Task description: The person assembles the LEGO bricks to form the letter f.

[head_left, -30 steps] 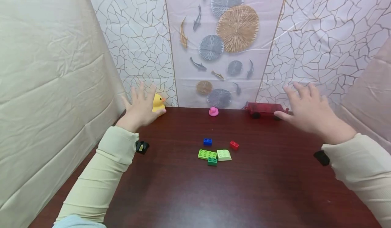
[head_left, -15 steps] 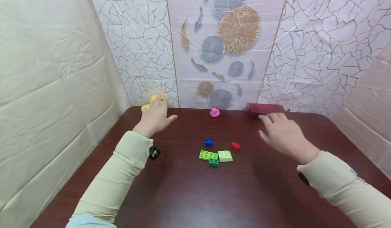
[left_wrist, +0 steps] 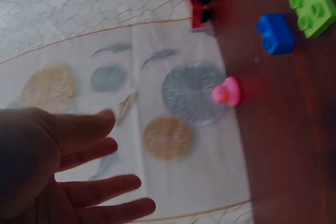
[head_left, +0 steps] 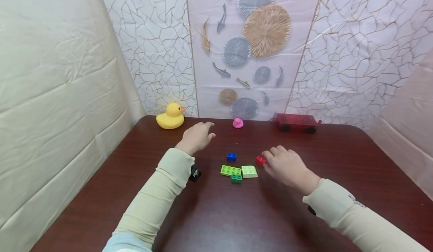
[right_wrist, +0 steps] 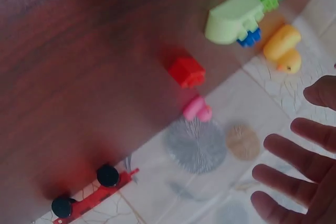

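Observation:
My left hand (head_left: 195, 138) hovers over the table, left of the blue brick (head_left: 231, 157), its fingers extended and holding nothing. Those fingers appear spread apart in the left wrist view. My right hand (head_left: 287, 168) is above the table beside the small red brick (head_left: 260, 160), partly overlapping it in the head view. In the right wrist view the red brick (right_wrist: 187, 72) sits apart from my spread fingers. Toward the middle, a lime green brick (head_left: 230, 170), a dark green brick (head_left: 236, 178) and a pale green curved brick (head_left: 249, 171) sit close together.
A yellow rubber duck (head_left: 171, 116) sits at the back left, a small pink duck (head_left: 238, 123) at the back middle. A red toy wagon (head_left: 297, 122) with black wheels stands at the back right. Patterned cloth (head_left: 162, 49) hangs behind the table (head_left: 216, 222).
Both hands have come inward and lower from wide, raised positions. My left hand moved right, away from the yellow duck. My right hand moved left toward the red brick. The bricks stayed put.

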Demonstrator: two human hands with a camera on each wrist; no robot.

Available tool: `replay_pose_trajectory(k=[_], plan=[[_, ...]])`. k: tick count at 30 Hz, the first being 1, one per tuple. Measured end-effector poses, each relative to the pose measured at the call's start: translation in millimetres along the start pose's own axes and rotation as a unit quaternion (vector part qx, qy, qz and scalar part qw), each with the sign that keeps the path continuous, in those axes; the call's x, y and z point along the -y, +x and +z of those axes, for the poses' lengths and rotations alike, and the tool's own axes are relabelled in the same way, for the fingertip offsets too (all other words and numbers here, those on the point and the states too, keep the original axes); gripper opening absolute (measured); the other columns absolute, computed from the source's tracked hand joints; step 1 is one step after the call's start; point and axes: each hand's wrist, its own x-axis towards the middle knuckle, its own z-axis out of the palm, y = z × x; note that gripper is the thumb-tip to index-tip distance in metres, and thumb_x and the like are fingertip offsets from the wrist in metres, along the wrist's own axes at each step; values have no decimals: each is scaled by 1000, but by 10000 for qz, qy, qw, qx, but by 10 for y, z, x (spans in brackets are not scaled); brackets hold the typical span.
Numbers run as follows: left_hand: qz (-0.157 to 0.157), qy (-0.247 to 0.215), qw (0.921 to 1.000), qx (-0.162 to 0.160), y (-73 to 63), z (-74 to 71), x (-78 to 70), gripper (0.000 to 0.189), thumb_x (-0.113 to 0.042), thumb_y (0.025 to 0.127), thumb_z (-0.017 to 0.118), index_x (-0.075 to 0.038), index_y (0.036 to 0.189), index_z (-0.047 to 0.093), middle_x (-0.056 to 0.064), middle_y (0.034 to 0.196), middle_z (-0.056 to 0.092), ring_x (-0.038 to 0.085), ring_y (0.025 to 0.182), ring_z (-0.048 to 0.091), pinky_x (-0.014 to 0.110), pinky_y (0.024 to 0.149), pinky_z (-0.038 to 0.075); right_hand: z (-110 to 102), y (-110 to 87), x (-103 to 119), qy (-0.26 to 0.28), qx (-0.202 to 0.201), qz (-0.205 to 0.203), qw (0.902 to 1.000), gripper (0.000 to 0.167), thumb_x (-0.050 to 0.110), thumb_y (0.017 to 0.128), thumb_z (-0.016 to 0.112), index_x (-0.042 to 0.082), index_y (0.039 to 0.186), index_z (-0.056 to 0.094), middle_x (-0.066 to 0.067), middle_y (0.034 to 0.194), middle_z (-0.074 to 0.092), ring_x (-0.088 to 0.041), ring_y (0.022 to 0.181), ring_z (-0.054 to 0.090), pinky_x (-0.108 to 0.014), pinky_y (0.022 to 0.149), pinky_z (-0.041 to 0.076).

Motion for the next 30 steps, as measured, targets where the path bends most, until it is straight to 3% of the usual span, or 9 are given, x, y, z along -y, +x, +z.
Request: replay_pose_trajectory(k=[5, 12, 18, 23, 30], plan=[[211, -58, 9997, 75, 100, 256, -76, 30, -24, 87, 53, -20, 117, 56, 0, 111, 57, 19, 100, 52, 38, 77, 42, 89, 6, 127, -95, -26, -598, 9982, 29, 27, 72, 67, 7, 93, 61, -6, 77, 58, -21, 68, 52, -31, 51, 44], [338, -164, 9980, 501, 224, 600, -237, 30, -14, 86, 52, -22, 113, 59, -2, 104, 60, 17, 92, 55, 35, 71, 44, 150, 149, 323, -133, 20, -1527, 9882, 17, 18, 74, 66, 14, 90, 65, -3, 71, 56, -18, 65, 49, -28, 49, 43], [462, -66, 9957, 806, 243, 840, -367, 32, -9, 88, 46, -25, 114, 59, -1, 112, 57, 18, 99, 52, 35, 71, 45, 191, 264, 493, -6, 405, -1801, 9828, 25, 17, 71, 72, 19, 95, 65, -2, 75, 56, -17, 68, 50, -28, 55, 44], [343, -29, 9946, 975, 215, 904, -405, 31, -12, 90, 47, -27, 114, 59, -1, 115, 55, 19, 105, 49, 37, 75, 43, 238, 323, 569, 108, 744, -1834, 9802, 32, 19, 70, 73, 19, 99, 61, -2, 80, 57, -17, 73, 52, -27, 57, 45], [461, 34, 9926, 1125, 204, 853, -426, 28, -13, 89, 50, -26, 111, 61, -1, 112, 57, 19, 102, 51, 36, 74, 44, 281, 353, 579, 558, 1062, -1595, 9799, 29, 13, 70, 72, 17, 97, 63, -2, 75, 55, -15, 68, 52, -26, 55, 45]])
